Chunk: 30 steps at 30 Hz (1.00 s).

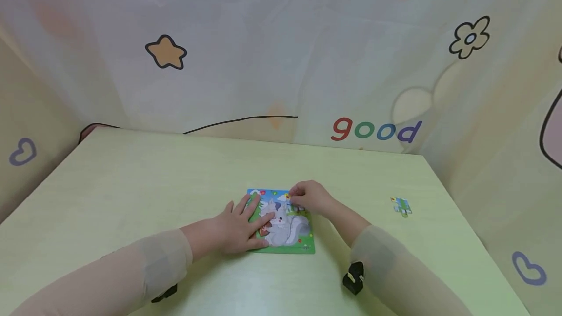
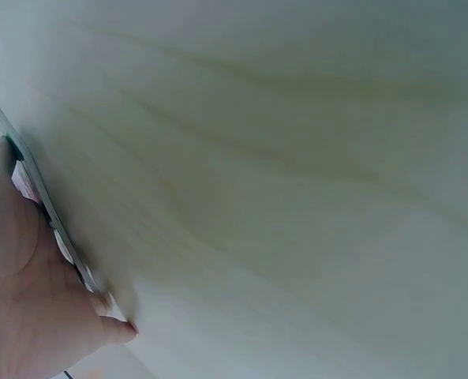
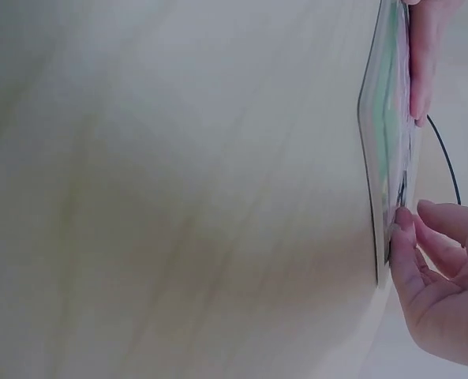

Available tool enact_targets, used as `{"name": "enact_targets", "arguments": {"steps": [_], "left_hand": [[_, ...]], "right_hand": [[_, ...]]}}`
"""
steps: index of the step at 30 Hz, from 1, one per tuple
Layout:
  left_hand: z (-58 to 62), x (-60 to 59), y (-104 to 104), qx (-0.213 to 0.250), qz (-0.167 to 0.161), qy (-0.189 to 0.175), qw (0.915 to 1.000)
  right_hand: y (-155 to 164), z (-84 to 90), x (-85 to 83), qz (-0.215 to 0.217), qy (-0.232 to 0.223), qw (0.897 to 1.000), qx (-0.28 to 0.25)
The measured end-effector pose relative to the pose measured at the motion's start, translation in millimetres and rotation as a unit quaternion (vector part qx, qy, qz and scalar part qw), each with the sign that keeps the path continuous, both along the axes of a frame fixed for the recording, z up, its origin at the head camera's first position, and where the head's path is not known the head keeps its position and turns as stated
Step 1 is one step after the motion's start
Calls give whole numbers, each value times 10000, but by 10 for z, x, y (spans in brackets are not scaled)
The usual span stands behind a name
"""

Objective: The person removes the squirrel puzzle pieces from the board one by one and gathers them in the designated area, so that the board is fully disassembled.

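Note:
A square jigsaw puzzle (image 1: 287,230) with a grey squirrel on a green and blue ground lies on the table. Spread over its left side, my left hand (image 1: 239,228) rests with fingers straight and apart. At the puzzle's upper right corner, my right hand (image 1: 311,196) pinches a puzzle piece (image 1: 287,197) between thumb and curled fingers; most of the piece is hidden. In the right wrist view, the fingertips (image 3: 403,221) are right at the edge of the puzzle board (image 3: 368,118). The left wrist view shows my left palm (image 2: 28,276) along the board's edge.
Loose puzzle pieces (image 1: 401,207) in blue and green lie to the right of my right hand on the pale table (image 1: 131,184). A printed cloth backdrop (image 1: 246,62) hangs behind the table and at both sides.

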<state>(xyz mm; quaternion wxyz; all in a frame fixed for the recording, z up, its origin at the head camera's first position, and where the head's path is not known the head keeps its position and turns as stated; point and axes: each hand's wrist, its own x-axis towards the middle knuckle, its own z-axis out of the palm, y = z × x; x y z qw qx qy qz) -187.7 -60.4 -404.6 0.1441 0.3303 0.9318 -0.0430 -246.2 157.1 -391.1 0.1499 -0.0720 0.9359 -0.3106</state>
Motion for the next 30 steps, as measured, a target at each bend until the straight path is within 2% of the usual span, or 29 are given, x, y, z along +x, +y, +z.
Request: {"name": "enact_targets", "arguments": {"steps": [4,14,20,30], "left_hand": [[8,-1,5,-47,-4,49,10000],[48,3,24,-176,-16,52,9998],[73,1,29,-175,28,-10,9998],[82,18,24,-53,63,-130,9999]], "right_hand": [[-7,6,-24,-97,-123,9999,-73],[-12,0,-29,-3,-175,9998,-125],[15,25,-37,-118,-286,9986,-429],[67,7,-11,-93,-184,9978,-637]]}}
